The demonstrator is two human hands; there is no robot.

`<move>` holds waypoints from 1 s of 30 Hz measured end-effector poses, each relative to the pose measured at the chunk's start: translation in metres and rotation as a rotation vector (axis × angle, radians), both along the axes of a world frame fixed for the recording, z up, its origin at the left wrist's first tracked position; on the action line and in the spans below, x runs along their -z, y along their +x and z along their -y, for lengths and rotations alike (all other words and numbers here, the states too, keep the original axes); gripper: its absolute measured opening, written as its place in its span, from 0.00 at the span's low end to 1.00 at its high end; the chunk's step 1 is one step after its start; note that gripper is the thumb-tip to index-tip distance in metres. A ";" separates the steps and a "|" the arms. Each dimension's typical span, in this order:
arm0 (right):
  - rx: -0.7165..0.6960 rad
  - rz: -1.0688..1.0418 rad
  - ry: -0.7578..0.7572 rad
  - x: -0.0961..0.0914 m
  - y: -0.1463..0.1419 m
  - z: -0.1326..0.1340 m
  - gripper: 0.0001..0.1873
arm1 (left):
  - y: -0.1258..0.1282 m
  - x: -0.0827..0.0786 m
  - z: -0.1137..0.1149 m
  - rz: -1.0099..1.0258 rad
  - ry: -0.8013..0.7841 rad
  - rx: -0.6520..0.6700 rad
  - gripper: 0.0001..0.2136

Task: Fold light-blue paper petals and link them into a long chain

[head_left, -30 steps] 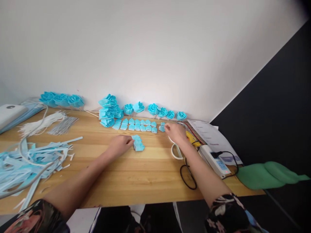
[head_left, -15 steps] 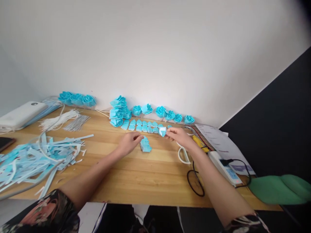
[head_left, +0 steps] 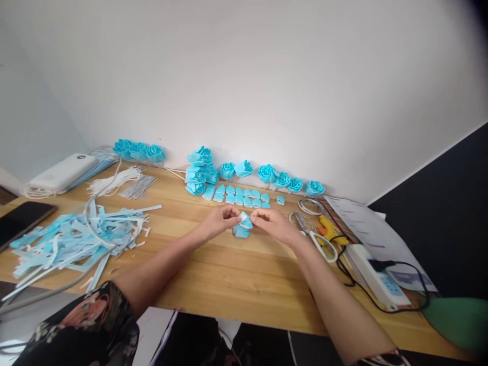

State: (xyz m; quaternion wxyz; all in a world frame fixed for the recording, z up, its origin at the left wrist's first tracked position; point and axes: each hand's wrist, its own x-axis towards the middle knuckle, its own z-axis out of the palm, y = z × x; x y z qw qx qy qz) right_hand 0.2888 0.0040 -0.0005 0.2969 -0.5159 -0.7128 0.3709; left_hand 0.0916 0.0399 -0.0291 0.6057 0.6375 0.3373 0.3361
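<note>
Item: my left hand (head_left: 218,222), bare; thumb and fingertips pinched together on the left edge of one small, light-blue, folded, pointed piece of paper-like sheet (head_left: 246,220). The folded piece is on the near side of the double row named below.

Item: my right hand (head_left: 272,224), bare; fingertips drawn narrow at the folded piece's right corner. Whether they grip or only touch, I cannot tell.

Item: small overlapping pile of the same light-blue sheet (head_left: 241,233), under the folded piece, nearer me than the double row.

Handling: I judge a light pinch by the edges best, both hands level, so the creases stay crisp; wrists clear of the pile, which looks easily nudged.

Change: half a second earlier my hands stand apart, the folded piece out in my right hand by the double row's right end; now both meet over the pile.

Item, landmark: double row of light-blue, pointed, petal-like sheet pieces (head_left: 247,202), laid flat on the wood.

Item: white-handled metal scissors (head_left: 324,249), right of the double row and nearer me.

Item: single light-blue folded sheet piece (head_left: 280,200), just beyond the double row's right end.

Item: bright-blue, ruffled, paper-like roses (head_left: 267,173), behind the double row.
</note>
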 end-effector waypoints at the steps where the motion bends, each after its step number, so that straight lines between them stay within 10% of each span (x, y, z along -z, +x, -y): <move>1: 0.040 -0.050 0.003 0.003 -0.001 0.001 0.14 | 0.000 0.001 0.000 -0.009 -0.007 0.000 0.15; 7: 0.134 -0.337 -0.099 0.027 -0.006 0.010 0.19 | 0.000 0.004 -0.002 -0.040 -0.026 -0.078 0.15; 30: 0.175 -0.216 -0.017 0.032 -0.015 0.016 0.14 | 0.002 0.006 0.000 -0.022 -0.057 0.056 0.16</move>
